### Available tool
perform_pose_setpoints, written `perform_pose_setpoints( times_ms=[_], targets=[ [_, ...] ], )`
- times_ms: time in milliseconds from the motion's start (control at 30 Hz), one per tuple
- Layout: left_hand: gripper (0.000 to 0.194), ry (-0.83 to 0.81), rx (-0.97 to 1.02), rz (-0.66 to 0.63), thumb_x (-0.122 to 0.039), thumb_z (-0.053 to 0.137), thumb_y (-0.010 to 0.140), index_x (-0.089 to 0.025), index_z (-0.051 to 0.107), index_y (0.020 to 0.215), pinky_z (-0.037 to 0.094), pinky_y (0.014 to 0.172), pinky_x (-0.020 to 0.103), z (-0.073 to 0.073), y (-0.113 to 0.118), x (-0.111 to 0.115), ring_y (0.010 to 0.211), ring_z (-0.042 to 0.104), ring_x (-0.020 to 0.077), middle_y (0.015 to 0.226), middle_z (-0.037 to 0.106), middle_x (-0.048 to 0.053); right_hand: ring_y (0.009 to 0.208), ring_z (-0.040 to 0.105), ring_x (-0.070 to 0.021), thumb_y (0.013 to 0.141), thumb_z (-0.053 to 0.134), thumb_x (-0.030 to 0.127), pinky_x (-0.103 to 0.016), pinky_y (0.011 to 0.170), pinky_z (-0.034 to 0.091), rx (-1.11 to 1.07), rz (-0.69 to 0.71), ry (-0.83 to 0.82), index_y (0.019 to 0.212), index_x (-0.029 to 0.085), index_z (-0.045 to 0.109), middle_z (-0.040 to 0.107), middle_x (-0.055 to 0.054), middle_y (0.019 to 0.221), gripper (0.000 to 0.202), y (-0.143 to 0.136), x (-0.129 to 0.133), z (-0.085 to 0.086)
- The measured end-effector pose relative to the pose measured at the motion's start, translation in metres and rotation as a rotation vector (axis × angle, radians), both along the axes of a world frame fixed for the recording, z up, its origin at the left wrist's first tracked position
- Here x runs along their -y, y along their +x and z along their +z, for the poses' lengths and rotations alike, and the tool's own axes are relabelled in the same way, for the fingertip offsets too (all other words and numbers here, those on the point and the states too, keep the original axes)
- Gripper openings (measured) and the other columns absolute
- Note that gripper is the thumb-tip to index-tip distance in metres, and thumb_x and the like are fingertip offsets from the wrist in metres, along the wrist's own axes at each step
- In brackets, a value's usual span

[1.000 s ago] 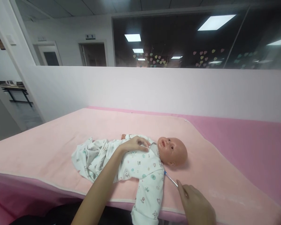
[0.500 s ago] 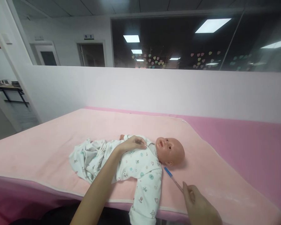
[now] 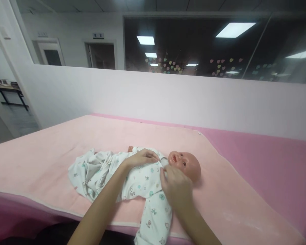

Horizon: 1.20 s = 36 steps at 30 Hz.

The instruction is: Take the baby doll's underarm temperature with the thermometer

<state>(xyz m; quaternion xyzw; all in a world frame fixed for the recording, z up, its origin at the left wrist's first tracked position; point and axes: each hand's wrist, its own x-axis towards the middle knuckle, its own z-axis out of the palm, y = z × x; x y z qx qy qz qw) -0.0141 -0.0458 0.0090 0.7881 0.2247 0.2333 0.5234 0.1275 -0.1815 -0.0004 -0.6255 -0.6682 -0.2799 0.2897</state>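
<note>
A baby doll [image 3: 187, 162] lies on its back, dressed in a white printed outfit [image 3: 140, 183]. Its head is toward the right and one long sleeve [image 3: 155, 214] hangs over the near edge. My left hand [image 3: 142, 157] rests on the doll's chest, its fingers closed on the garment's front edge near the neck. Close beside it, my right hand [image 3: 177, 183] is closed at the neckline, fingertips pinched against the cloth. The thin blue-ended stick it held, perhaps a thermometer, is hidden now behind the hand or cloth.
A peach pad [image 3: 53, 149] covers the table, over a pink cover [image 3: 265, 149]. Behind stands a low white wall [image 3: 168, 98] with a dark window [image 3: 193, 47] above. A small table [image 3: 9, 89] stands far left.
My right hand has moved up and left from the pad to the doll's neckline, and the blue-ended stick has gone out of sight. My left hand stays on the chest.
</note>
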Motion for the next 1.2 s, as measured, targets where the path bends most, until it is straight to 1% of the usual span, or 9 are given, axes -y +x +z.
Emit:
perform_pose_setpoints(
  times_ms=[67,133,233,333,433,600,733,1033,1200],
  targets=[
    [0.019,-0.012,0.023,-0.030,-0.025,0.056,0.079,-0.014,0.068,0.088,0.043,0.069,0.023,0.002,0.000,0.002,0.078,0.059,0.0155,0.084,0.067,0.004,0.063,0.055,-0.0151,0.084,0.045,0.019,-0.026,0.056,0.036,-0.043,0.107,-0.020,0.085,0.017,0.059,0.061,-0.004,0.071,0.014,-0.012,-0.019,0.006],
    [0.017,-0.012,0.047,-0.049,-0.023,0.055,0.078,-0.014,0.068,0.086,0.043,0.069,0.023,0.003,0.000,0.002,0.077,0.059,0.0156,0.081,0.067,0.003,0.072,0.055,-0.0181,0.079,0.047,0.015,-0.029,0.065,0.040,-0.080,0.192,-0.067,0.098,0.016,0.057,0.061,-0.005,0.080,0.021,-0.018,-0.036,0.004],
    [0.013,0.002,0.037,-0.030,-0.019,0.056,0.075,-0.013,0.066,0.081,0.044,0.068,0.022,0.002,0.001,0.001,0.076,0.058,0.0152,0.078,0.066,0.002,0.081,0.053,-0.0207,0.078,0.045,0.012,-0.034,0.074,0.043,-0.190,0.304,-0.084,0.102,0.016,0.054,0.060,-0.006,0.088,0.027,-0.017,-0.049,-0.009],
    [0.011,-0.004,0.018,-0.011,-0.020,0.058,0.075,-0.012,0.064,0.080,0.043,0.066,0.022,0.001,0.001,-0.001,0.073,0.058,0.0143,0.076,0.064,0.002,0.091,0.053,-0.0210,0.079,0.041,0.009,-0.037,0.081,0.044,-0.333,0.417,-0.010,0.107,0.017,0.052,0.059,-0.007,0.097,0.031,-0.013,-0.052,-0.023],
    [0.012,-0.021,0.044,-0.020,-0.019,0.060,0.074,-0.012,0.064,0.082,0.043,0.068,0.022,0.000,-0.001,-0.001,0.075,0.058,0.0140,0.078,0.064,0.002,0.098,0.052,-0.0209,0.080,0.040,0.008,-0.038,0.085,0.045,-0.447,0.506,0.059,0.110,0.019,0.050,0.057,-0.008,0.102,0.034,-0.011,-0.052,-0.029],
    [0.011,-0.046,0.060,-0.037,-0.015,0.059,0.073,-0.013,0.066,0.081,0.042,0.070,0.022,-0.001,-0.002,-0.002,0.077,0.057,0.0140,0.080,0.064,0.001,0.097,0.053,-0.0190,0.085,0.040,0.009,-0.037,0.084,0.047,-0.554,0.542,0.114,0.102,0.019,0.053,0.056,-0.008,0.099,0.024,-0.011,-0.052,-0.028],
    [0.009,-0.062,0.065,-0.060,-0.016,0.061,0.072,-0.014,0.066,0.079,0.041,0.071,0.022,-0.001,-0.002,-0.001,0.077,0.056,0.0137,0.078,0.063,0.000,0.095,0.053,-0.0185,0.087,0.040,0.011,-0.036,0.082,0.048,-0.569,0.566,0.151,0.099,0.020,0.055,0.055,-0.008,0.098,0.021,-0.012,-0.052,-0.028],
    [0.012,-0.072,0.096,-0.025,-0.014,0.059,0.069,-0.014,0.064,0.080,0.041,0.073,0.024,-0.003,-0.006,0.003,0.079,0.055,0.0147,0.077,0.061,-0.001,0.093,0.055,-0.0163,0.083,0.044,0.006,-0.031,0.080,0.050,-0.552,0.666,0.249,0.092,0.021,0.058,0.054,-0.006,0.097,0.023,-0.012,-0.054,-0.032],
    [0.011,-0.035,0.102,-0.005,-0.013,0.057,0.068,-0.015,0.064,0.077,0.040,0.076,0.025,-0.005,-0.006,0.003,0.080,0.054,0.0147,0.077,0.061,-0.002,0.091,0.055,-0.0160,0.081,0.044,0.004,-0.030,0.078,0.051,-0.532,0.671,0.261,0.092,0.021,0.058,0.054,-0.005,0.095,0.025,-0.012,-0.054,-0.033]
  ],
)
